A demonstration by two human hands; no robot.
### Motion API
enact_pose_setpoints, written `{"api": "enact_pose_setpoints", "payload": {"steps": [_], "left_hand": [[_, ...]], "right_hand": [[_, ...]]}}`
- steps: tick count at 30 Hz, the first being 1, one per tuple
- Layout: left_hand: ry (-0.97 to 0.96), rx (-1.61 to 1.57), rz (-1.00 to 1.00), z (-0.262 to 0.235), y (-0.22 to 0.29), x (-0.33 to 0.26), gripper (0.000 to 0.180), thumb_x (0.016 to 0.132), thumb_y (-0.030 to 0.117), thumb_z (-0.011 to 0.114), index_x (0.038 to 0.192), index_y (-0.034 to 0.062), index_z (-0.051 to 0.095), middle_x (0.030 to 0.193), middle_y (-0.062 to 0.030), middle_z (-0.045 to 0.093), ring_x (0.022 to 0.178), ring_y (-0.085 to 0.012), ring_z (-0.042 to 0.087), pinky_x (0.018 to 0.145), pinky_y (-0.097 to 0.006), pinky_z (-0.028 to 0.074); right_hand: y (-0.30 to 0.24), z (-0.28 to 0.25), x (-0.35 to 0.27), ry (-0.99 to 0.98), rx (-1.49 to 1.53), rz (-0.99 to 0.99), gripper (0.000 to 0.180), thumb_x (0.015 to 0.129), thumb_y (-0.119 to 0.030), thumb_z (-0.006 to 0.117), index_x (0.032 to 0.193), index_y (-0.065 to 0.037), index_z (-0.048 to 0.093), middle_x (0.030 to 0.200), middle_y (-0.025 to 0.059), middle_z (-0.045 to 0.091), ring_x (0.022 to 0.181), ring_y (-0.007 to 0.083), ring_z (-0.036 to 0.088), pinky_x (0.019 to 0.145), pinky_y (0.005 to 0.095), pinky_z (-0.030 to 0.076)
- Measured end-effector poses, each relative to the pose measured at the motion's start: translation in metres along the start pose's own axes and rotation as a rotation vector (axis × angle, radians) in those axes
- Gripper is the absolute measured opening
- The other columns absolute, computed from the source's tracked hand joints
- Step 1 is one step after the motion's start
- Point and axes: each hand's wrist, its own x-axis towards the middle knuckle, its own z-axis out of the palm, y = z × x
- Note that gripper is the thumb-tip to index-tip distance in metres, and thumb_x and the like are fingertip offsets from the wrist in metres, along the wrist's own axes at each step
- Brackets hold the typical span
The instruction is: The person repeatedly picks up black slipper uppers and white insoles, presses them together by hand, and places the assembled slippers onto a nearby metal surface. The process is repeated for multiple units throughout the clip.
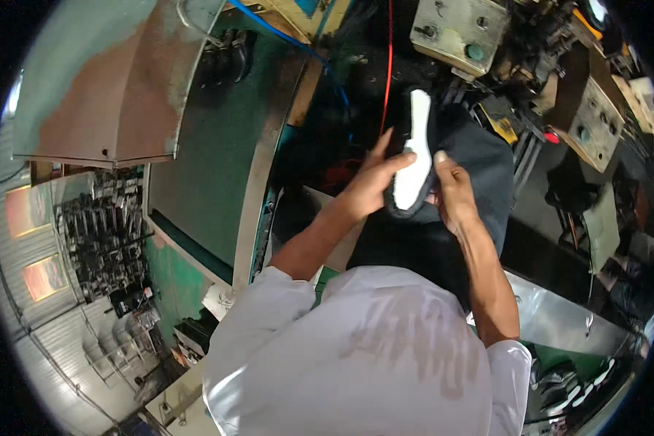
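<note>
a: as the view runs up from the lower edge, what comes first?

b: white shirt [356, 356], filling the bottom centre; both bare forearms rise from it toward the middle of the frame.

a: and the hands?

b: left hand [370, 182] and right hand [454, 192] meet at centre, both closed on one dark shoe [396, 207] with a white sole [416, 156]. the shoe lies between the two hands, sole turned toward the camera, its long axis nearly upright, one end projecting above the fingers.

a: grip detail?

b: left hand wraps the shoe's left side, fingers [392, 166] laid across the white sole near its middle. right hand holds the right side, thumb [441, 158] pressed at the sole's edge. neither hand is spread wide; both are curled around the shoe.

a: what lies just behind?

b: dark cloth [487, 171] directly beyond the right hand, touching or just behind the shoe; which, cannot be told. a shiny metal sheet [559, 312] lies to the right of the right forearm.

a: farther out?

b: green curved machine surface [211, 145] to the left; a red cable [389, 65] and a blue hose [298, 43] above the shoe; grey control boxes [461, 29] at top, well apart from the hands. racks of dark shoes [105, 232] at far left.
</note>
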Motion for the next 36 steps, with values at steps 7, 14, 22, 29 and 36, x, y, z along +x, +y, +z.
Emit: {"api": "enact_pose_setpoints", "payload": {"steps": [7,14,22,29,36], "left_hand": [[0.622,0.898,0.135,-0.225,0.094,0.033,0.112,0.084,0.03,0.089,0.171,0.0108,0.022,0.162,-0.0275,0.047,0.149,-0.0429,0.044,0.123,-0.049,0.038],[0.784,1.845,0.225,-0.372,0.171,0.128,0.104,0.085,0.032,0.087,0.171,0.0279,0.03,0.171,-0.0418,0.002,0.155,-0.0616,0.023,0.119,-0.057,0.042],[0.727,2.303,0.023,-0.45,0.203,0.183,0.097,0.091,0.027,0.072,0.173,0.0367,0.02,0.178,-0.0282,-0.003,0.159,-0.0507,0.028,0.107,-0.056,0.055],[0.483,2.514,-0.075,-0.433,0.258,0.208,0.066,0.103,0.037,0.062,0.164,0.0239,0.042,0.169,-0.0212,0.034,0.152,-0.0421,0.042,0.112,-0.06,0.048],[0.276,1.691,0.445,-0.341,0.161,0.187,0.057,0.108,0.047,0.056,0.147,0.0056,0.059,0.144,-0.0211,0.061,0.131,-0.037,0.061,0.108,-0.046,0.051]], "right_hand": [[-0.007,-0.034,-0.019,-0.062,-0.145,-0.092,0.049,0.112,-0.027,0.059,0.147,0.008,0.057,0.141,0.0215,0.067,0.113,0.0305,0.075,0.097,0.039,0.062],[-0.014,-0.122,-0.025,0.293,-0.095,-0.098,0.056,0.11,-0.033,0.062,0.148,0.008,0.054,0.138,0.0233,0.067,0.118,0.0347,0.072,0.103,0.0454,0.059],[-0.005,-0.203,-0.061,0.486,-0.164,-0.029,0.056,0.111,-0.032,0.062,0.152,0.005,0.051,0.142,0.0219,0.065,0.116,0.0307,0.073,0.099,0.0413,0.061],[0.089,-0.301,-0.163,0.705,-0.245,-0.011,0.054,0.11,-0.033,0.064,0.15,0.001,0.054,0.135,0.0196,0.07,0.112,0.027,0.075,0.094,0.0372,0.061],[0.349,-0.291,-0.295,1.151,0.297,0.302,0.039,0.108,-0.016,0.06,0.138,0.007,0.053,0.112,0.0275,0.076,0.092,0.0373,0.078,0.077,0.0487,0.067]]}}
